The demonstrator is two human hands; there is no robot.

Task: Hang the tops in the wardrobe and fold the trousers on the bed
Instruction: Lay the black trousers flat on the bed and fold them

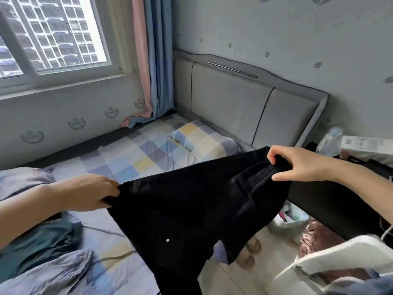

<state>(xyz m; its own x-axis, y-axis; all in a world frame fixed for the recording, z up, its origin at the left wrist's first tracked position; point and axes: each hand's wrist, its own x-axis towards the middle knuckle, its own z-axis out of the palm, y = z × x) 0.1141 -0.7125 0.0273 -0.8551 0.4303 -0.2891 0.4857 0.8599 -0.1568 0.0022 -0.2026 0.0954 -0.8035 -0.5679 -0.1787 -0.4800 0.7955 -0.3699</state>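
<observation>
Black trousers (187, 209) are held up above the bed (131, 154), waistband pinched by the left hand (89, 192) and right hand (297, 162).

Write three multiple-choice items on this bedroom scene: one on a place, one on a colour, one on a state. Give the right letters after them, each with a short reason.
1. Where does the checked pillow lie?
A. on the floor
B. on the bed, by the headboard
C. on the windowsill

2. What colour are the trousers held up?
A. black
B. white
C. red

3. How do the hands hold the trousers?
A. only the left hand grips them
B. neither hand touches them
C. both hands grip them, held up over the edge of the bed

Answers:
1 B: the pillow rests on the checked sheet just below the grey headboard.
2 A: the cloth is black throughout.
3 C: the left hand grips one edge and the right hand pinches the other, with the cloth hanging between them.
</observation>
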